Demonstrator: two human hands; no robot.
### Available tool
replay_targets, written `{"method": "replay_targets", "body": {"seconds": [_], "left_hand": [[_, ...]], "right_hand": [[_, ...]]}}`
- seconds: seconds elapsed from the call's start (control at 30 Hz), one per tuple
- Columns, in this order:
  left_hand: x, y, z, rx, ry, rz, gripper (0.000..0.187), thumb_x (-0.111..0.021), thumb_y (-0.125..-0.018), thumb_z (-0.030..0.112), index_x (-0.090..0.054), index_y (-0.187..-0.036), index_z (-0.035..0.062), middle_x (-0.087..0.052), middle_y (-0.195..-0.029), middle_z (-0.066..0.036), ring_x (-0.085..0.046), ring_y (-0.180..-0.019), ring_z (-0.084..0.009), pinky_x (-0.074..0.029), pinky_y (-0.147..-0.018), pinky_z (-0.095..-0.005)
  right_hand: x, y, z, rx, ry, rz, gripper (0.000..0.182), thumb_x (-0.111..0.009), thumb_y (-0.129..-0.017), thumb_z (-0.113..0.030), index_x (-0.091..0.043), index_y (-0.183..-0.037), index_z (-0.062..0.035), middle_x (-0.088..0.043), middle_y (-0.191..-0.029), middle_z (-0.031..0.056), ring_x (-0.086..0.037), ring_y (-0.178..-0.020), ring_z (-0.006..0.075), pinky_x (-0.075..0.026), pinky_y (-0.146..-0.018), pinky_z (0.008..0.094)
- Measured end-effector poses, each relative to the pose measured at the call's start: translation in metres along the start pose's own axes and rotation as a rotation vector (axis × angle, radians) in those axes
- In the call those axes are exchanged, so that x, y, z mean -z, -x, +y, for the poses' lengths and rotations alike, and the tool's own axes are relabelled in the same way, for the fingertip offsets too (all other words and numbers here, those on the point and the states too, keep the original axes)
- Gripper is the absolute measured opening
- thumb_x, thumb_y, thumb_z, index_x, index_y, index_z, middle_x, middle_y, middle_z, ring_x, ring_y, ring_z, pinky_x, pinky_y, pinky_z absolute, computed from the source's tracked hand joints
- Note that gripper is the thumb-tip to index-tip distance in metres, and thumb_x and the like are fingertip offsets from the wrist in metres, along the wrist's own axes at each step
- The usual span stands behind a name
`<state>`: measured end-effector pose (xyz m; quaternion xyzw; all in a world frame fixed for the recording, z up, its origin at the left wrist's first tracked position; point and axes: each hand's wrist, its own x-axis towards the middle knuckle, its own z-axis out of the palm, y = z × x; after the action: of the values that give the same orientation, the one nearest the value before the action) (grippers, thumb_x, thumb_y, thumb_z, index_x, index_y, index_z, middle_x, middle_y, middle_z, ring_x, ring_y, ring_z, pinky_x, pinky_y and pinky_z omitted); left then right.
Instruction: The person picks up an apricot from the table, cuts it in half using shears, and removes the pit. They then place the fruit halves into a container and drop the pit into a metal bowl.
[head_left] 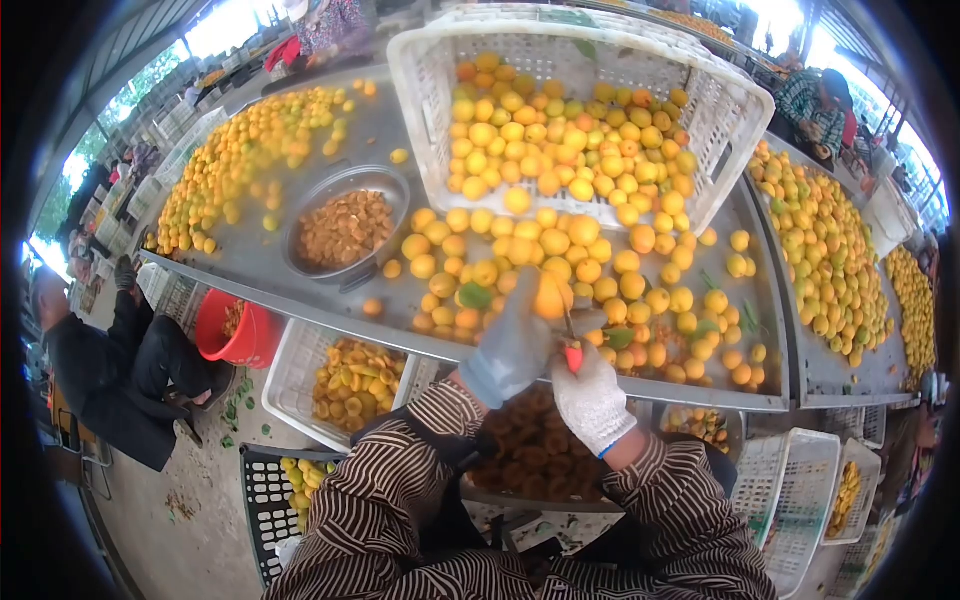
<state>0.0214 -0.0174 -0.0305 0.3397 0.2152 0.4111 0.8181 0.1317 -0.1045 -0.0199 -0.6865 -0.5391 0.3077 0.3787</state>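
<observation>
My left hand (508,345), in a grey-blue glove, is closed around an apricot (550,296) at the near edge of the fruit heap. My right hand (592,400), in a white knit glove, grips a small knife (573,356) by its red handle, its thin blade up against that apricot. Loose apricots (555,241) spread over the metal table (385,335) around both hands. Behind them a white plastic crate (735,125) lies tipped towards me, spilling more apricots. Left of the heap stands a metal basin (406,195) holding brown apricot pits (347,228).
Below the table edge are a white crate (290,385) of fruit halves, a red bucket (270,335) and a black crate (268,520). Dark brown pieces (540,450) fill a container under my hands. A person (115,350) sits at left. White crates (775,490) stand at right.
</observation>
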Motion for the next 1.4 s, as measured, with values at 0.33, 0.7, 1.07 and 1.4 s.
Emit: {"method": "replay_targets", "body": {"seconds": [0.33,0.7,1.07,1.4], "left_hand": [[0.010,0.013,-0.007,-0.276,-0.805,-0.059,0.064,-0.011,-0.105,0.042,-0.033,-0.137,-0.0092,-0.055,-0.130,-0.027,-0.049,-0.126,-0.0330,-0.029,-0.114,-0.0418],[-0.011,0.005,0.018,0.008,0.118,0.170,0.067,-0.020,-0.103,0.048,-0.047,-0.126,-0.0091,-0.062,-0.114,-0.024,-0.056,-0.115,-0.0364,-0.044,-0.102,-0.0483],[-0.019,0.036,0.038,0.214,-0.158,-0.181,0.048,-0.044,-0.102,0.040,-0.048,-0.132,0.0029,-0.061,-0.110,-0.009,-0.062,-0.088,-0.0147,-0.051,-0.081,-0.0246],[-0.029,0.043,0.036,0.077,-0.711,0.070,0.054,-0.041,-0.102,0.048,-0.048,-0.132,0.0037,-0.062,-0.101,-0.010,-0.061,-0.060,-0.0137,-0.049,-0.052,-0.0224]], "right_hand": [[0.009,0.003,-0.009,0.028,0.048,0.017,0.023,-0.058,-0.090,-0.019,-0.054,-0.103,-0.0008,-0.062,-0.087,0.0275,-0.061,-0.086,0.0466,-0.049,-0.074,0.0497],[0.025,0.008,-0.019,0.058,0.104,-0.080,0.026,-0.063,-0.091,-0.019,-0.056,-0.102,0.0029,-0.066,-0.091,0.0231,-0.067,-0.084,0.0356,-0.053,-0.075,0.0404],[0.048,-0.019,-0.002,0.301,-0.621,-0.365,0.066,-0.073,-0.087,-0.032,-0.045,-0.136,0.0031,-0.064,-0.107,0.0055,-0.058,-0.094,0.0103,-0.048,-0.087,0.0263],[0.034,-0.012,0.000,0.283,-0.363,-0.150,0.065,-0.075,-0.083,-0.035,-0.050,-0.130,0.0030,-0.065,-0.104,0.0169,-0.066,-0.092,0.0198,-0.052,-0.082,0.0306]]}}
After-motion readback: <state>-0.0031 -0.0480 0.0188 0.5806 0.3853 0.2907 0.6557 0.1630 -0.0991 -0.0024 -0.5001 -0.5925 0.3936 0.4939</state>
